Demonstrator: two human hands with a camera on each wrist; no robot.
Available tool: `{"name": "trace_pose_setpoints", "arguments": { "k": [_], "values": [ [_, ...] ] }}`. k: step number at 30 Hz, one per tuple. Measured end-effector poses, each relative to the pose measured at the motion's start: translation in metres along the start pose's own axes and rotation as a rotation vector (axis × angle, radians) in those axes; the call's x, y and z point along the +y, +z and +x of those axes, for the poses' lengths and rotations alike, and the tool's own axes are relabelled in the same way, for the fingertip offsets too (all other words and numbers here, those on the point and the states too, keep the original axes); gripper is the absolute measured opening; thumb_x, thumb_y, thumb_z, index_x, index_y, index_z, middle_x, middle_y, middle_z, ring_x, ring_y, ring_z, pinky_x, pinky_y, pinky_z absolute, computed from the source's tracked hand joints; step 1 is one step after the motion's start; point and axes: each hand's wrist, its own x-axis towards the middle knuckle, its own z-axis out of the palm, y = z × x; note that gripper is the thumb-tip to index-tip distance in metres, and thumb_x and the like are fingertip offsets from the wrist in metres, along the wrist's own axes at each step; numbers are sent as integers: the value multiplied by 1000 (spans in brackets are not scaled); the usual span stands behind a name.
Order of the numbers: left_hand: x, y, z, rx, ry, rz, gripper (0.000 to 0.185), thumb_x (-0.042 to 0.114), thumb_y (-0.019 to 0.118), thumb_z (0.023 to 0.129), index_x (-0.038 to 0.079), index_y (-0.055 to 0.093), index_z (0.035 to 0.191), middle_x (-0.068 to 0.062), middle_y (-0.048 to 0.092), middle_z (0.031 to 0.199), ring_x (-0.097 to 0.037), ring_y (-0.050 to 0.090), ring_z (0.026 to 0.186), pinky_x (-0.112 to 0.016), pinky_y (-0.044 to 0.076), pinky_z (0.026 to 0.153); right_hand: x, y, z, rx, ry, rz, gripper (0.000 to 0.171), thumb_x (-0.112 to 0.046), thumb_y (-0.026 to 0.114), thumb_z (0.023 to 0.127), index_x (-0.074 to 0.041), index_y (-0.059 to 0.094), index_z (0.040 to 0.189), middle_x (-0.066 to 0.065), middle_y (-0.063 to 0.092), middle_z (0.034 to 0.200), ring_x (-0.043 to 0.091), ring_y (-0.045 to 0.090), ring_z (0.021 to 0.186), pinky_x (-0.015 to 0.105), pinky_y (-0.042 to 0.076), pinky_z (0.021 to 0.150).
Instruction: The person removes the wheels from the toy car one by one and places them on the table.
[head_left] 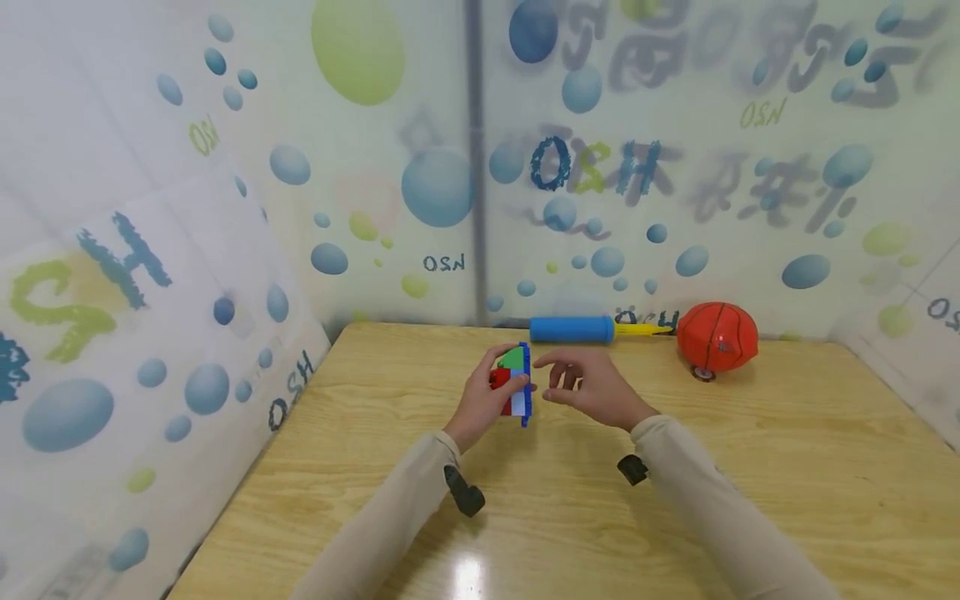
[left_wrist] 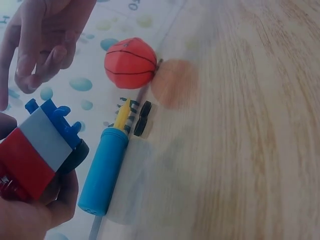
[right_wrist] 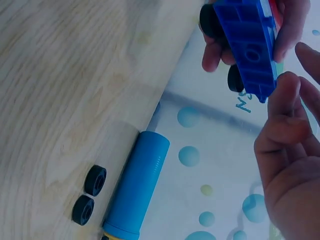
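My left hand [head_left: 483, 400] grips a toy vehicle [head_left: 517, 387] with a blue base and red, white and green parts on it, tilted on its side. In the right wrist view the underside of the blue base [right_wrist: 247, 42] shows, with black wheels [right_wrist: 235, 78] along one edge. My right hand [head_left: 596, 385] is just to the right of the toy, fingers loosely bent, nothing visible between them. The fingertips are close to the end of the blue base in the right wrist view. Part of the toy is hidden behind the left hand's fingers.
Two loose black wheels [right_wrist: 89, 195] stand on the wooden table [head_left: 360, 525] beside a blue hand pump [head_left: 572, 329] with a yellow nozzle. A red ball with black lines [head_left: 717, 337] sits at the back right. Printed sheets [head_left: 390, 208] wall the table's back and sides.
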Motion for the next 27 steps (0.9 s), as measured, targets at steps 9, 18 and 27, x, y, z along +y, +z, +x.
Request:
{"name": "trace_pose_setpoints", "arguments": {
  "k": [9, 18, 27],
  "values": [
    [0, 2, 0, 18, -5, 0, 49, 29, 59, 101, 37, 41, 146, -13, 59, 137, -29, 67, 115, -43, 59, 93, -3, 14, -1, 16, 20, -34, 47, -15, 81, 84, -14, 67, 128, 11, 70, 101, 7, 61, 62, 25, 52, 61],
    [2, 5, 2, 23, -16, 18, 57, 19, 56, 101, 33, 33, 151, -16, 48, 145, -34, 54, 125, -51, 54, 101, -7, 23, 1, -11, 3, -71, 64, -20, 84, 81, -15, 59, 140, 12, 63, 106, 10, 56, 61, 23, 53, 64],
    [2, 10, 3, 15, 1, 12, 61, 17, 59, 100, 34, 30, 152, -14, 45, 150, -36, 49, 133, -55, 48, 107, -8, 30, 1, -53, 41, -111, 75, -28, 85, 80, -24, 52, 147, 12, 59, 117, 15, 59, 62, 23, 52, 61]
  ]
}}
